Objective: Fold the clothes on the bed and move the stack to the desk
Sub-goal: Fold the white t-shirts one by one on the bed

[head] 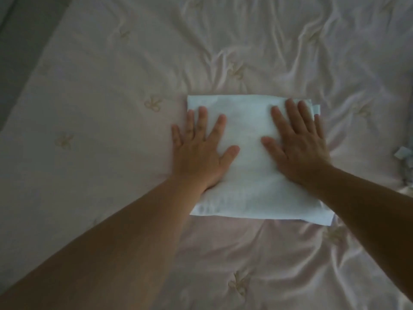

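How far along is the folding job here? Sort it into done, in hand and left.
Done: one white garment lies folded into a neat rectangle on the pink bedspread. In hand: the left hand and right hand press flat on it, fingers straight. Left: a bit of crumpled pale cloth shows at the right edge, perhaps more laundry; no desk is in view, so the carrying remains.

Dim, soft picture; forearms in shadow, corners darkened, slight wide-angle bending.

Bedroom, pale pink embroidered bedspread (111, 86), rumpled
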